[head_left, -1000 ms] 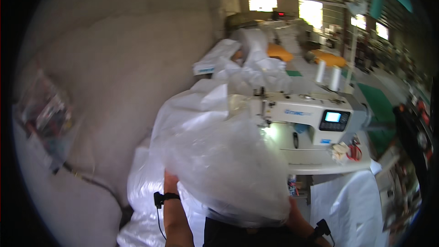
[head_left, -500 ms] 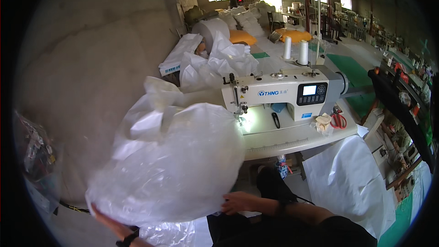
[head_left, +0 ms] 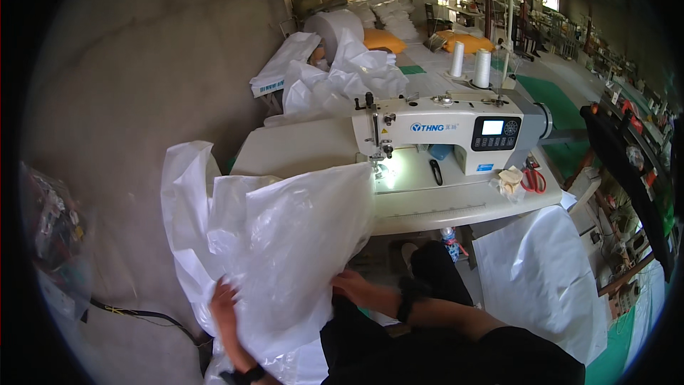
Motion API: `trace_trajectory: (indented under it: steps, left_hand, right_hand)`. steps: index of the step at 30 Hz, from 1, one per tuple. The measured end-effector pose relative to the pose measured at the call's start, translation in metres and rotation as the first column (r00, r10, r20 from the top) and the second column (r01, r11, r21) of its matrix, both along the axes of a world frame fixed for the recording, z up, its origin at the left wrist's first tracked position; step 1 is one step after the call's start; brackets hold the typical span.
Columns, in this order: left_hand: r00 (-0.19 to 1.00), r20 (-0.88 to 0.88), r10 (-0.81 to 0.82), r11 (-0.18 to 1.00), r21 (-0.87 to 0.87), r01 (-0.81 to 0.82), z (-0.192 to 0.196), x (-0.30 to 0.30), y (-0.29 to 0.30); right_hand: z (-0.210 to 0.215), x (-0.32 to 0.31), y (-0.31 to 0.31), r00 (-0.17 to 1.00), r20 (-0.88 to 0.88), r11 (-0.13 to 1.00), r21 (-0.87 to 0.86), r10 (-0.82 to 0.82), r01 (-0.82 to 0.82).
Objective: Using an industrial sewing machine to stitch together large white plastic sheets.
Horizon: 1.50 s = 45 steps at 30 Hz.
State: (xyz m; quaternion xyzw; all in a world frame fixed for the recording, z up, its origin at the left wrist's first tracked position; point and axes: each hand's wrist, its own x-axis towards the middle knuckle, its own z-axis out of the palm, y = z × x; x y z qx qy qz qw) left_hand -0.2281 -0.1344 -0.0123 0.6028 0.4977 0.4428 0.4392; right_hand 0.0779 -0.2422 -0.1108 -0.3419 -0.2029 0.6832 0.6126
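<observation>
Grey, rough-faced wall (head_left: 142, 100) fills the left side of my remote view. Before it, white, crumpled, translucent plastic sheeting (head_left: 285, 242) drapes past the front of a pale, smooth-topped sewing table (head_left: 299, 146), its upper right corner just beside the brightly lit needle area (head_left: 382, 170); whether it lies under the needle I cannot tell. I judge the step in hand to be spreading and steadying that sheeting, and the next move to call for even tension from both sides, with the deep folds at left eased flat. A white, grey-ended sewing machine (head_left: 427, 128) limits room at that corner. At right hangs a smooth white sheet (head_left: 541, 271), apart from the sheeting. From afar I read the right hand (head_left: 354, 286) as narrowed, fingers seemingly pinching the sheeting's right edge; the left hand (head_left: 224, 301) bends loosely against its left side, its grip unclear to me. Two upright white thread spools (head_left: 482, 69) stand behind the machine; red-handled scissors (head_left: 534, 182) lie beside a crumpled cream scrap (head_left: 509, 180), and a slim black cutter (head_left: 435, 172) rests nearer the needle.
</observation>
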Motion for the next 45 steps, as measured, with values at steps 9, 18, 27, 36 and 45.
trace_trajectory:
  steps: [9,18,27,36,45]
  left_hand:
    - [0.435,-0.886,0.161,0.892,0.319,0.319,-0.031,0.182,0.129]
    - [0.349,-0.936,0.043,0.923,0.171,0.344,-0.010,0.207,0.203]
    - [0.322,-0.947,0.017,0.915,0.145,0.377,-0.006,0.199,0.226]
    - [0.504,-0.846,-0.173,0.774,0.200,0.601,-0.022,0.274,0.109]
    - [0.305,-0.948,-0.091,0.846,0.088,0.525,0.007,0.244,0.086]
  right_hand:
    - [0.015,0.051,-0.114,0.961,0.245,0.989,-0.106,0.128,-0.105]
    - [-0.007,0.058,-0.081,0.907,0.375,0.963,-0.248,0.192,-0.102]
    - [0.012,0.044,-0.078,0.882,0.219,0.907,-0.169,0.417,-0.387]
    - [0.045,0.055,-0.053,0.582,0.812,0.999,0.025,-0.045,0.041]
    - [0.021,0.036,-0.105,0.961,0.128,0.933,-0.303,0.243,-0.196]
